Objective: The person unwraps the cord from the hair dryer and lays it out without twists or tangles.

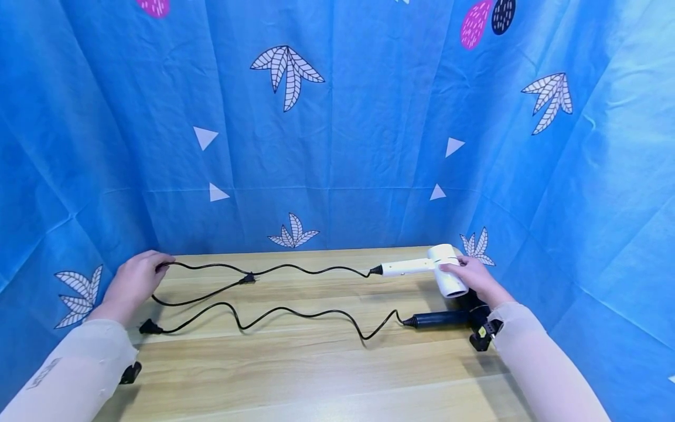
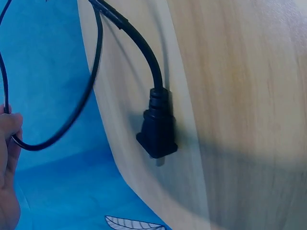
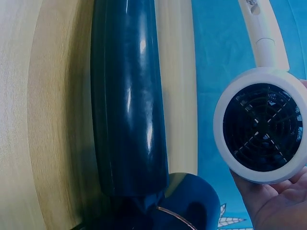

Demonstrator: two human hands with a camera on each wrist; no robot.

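Note:
My right hand [image 1: 476, 276] grips the head of a white hair dryer [image 1: 407, 267] at the back right of the table; its handle points left. In the right wrist view the round dark grille of the white dryer [image 3: 263, 127] faces the camera, with fingers [image 3: 280, 199] behind it. At the far left my left hand [image 1: 136, 281] pinches the white dryer's black cord [image 1: 208, 266]. The cord loops back from the fingers, and its plug [image 1: 246, 279] overlaps the stretched cord in the head view.
A dark blue hair dryer [image 1: 440, 319] lies in front of the white one, its head partly hidden by the right arm. Its wavy cord runs left to a black plug [image 1: 151, 327]. Blue curtains [image 1: 327, 146] enclose the wooden table [image 1: 316, 375] at the back and sides.

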